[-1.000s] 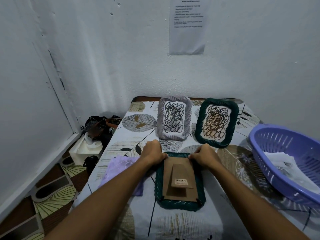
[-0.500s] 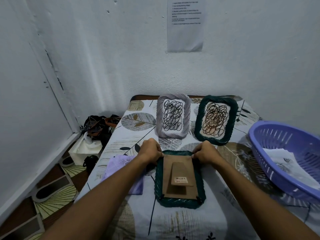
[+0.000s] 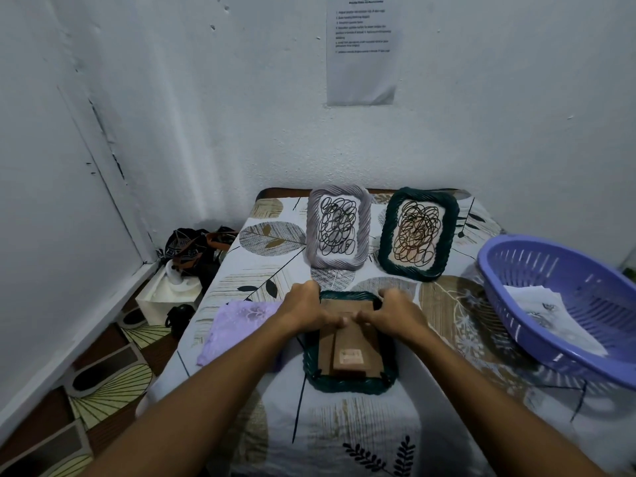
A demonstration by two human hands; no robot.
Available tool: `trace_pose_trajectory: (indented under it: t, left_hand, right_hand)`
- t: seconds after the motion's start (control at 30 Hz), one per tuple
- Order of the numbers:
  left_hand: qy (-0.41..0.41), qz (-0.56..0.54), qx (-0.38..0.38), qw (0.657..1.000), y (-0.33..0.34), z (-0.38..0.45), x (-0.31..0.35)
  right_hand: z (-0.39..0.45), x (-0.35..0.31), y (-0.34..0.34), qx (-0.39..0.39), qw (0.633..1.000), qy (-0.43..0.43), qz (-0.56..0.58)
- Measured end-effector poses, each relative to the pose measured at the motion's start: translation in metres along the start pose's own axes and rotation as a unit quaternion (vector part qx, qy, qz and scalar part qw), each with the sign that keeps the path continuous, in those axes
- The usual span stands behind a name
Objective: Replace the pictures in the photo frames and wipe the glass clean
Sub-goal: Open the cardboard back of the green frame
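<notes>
We grip the top of the face-down green frame [image 3: 349, 342], left hand [image 3: 306, 309] and right hand [image 3: 395, 313] curled over its edge, thumbs on the brown backing [image 3: 354, 352]. The purple basket [image 3: 564, 304] holds printed paper sheets [image 3: 547, 311].

Two bare forearms — no sleeves

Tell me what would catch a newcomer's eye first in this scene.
Probably the two hands, the left hand and the right hand, pressing on the brown backing of a dark green frame lying face down at the table's near middle. Behind it stand a grey frame and a second green frame showing scribble pictures, with a purple basket at the right.
</notes>
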State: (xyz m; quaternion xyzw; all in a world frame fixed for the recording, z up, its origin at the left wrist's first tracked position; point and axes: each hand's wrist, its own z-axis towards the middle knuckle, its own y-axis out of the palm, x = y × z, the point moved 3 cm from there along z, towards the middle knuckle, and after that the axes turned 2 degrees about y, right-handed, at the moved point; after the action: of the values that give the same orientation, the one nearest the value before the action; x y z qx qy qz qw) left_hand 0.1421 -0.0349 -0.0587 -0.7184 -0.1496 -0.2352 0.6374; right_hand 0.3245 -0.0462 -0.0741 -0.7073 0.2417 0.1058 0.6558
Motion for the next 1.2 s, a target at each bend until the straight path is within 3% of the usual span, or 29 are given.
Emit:
trace_pose_trajectory:
  t: [0.4,0.7,0.9,1.03,1.2]
  left_hand:
    - [0.028,-0.040,0.037,0.998,0.006,-0.054,0.006]
    - [0.036,-0.084,0.010,0.996,0.003,-0.091,-0.001]
    - [-0.041,-0.114,0.057,0.991,0.000,-0.100,-0.017]
    - [-0.081,-0.138,0.011,0.987,0.000,-0.105,-0.014]
    - [-0.117,-0.230,-0.012,0.966,0.006,-0.109,-0.015]
  right_hand:
    - [-0.056,0.007,0.002,-0.007,1.000,-0.007,0.025]
    - [-0.097,0.019,-0.007,-0.028,0.999,-0.032,0.008]
    - [-0.100,0.030,-0.025,-0.022,0.987,0.017,0.160]
    - [-0.102,0.026,-0.023,-0.083,0.980,0.058,0.171]
    - [-0.103,0.022,-0.019,-0.093,0.977,0.070,0.177]
